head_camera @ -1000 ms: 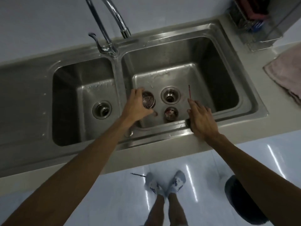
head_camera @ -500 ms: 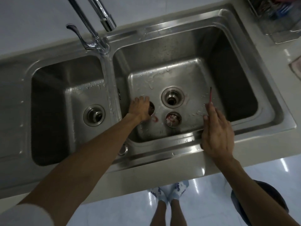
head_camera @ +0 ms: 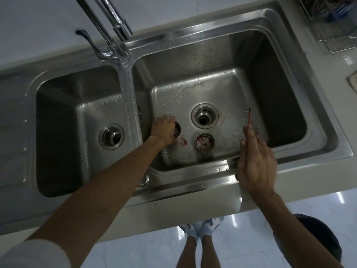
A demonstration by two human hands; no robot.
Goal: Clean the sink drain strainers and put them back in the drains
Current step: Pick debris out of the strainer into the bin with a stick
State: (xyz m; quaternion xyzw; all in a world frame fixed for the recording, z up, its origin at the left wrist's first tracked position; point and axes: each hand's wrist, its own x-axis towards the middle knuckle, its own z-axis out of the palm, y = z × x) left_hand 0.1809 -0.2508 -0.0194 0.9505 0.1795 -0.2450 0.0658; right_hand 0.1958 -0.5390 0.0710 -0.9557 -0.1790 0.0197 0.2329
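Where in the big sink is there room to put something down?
The back of the right basin floor, beyond the open drain, is bare though wet. The front is crowded: the left hand on one strainer, a dirty strainer, and the right hand holding a thin stick.

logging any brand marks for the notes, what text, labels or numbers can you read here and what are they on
No readable text in this view.
Sink: small dark marks on the divider, too small to read.
Rack at top right: contents blurred, no label legible.
Slippers: blue pattern, no words to make out.
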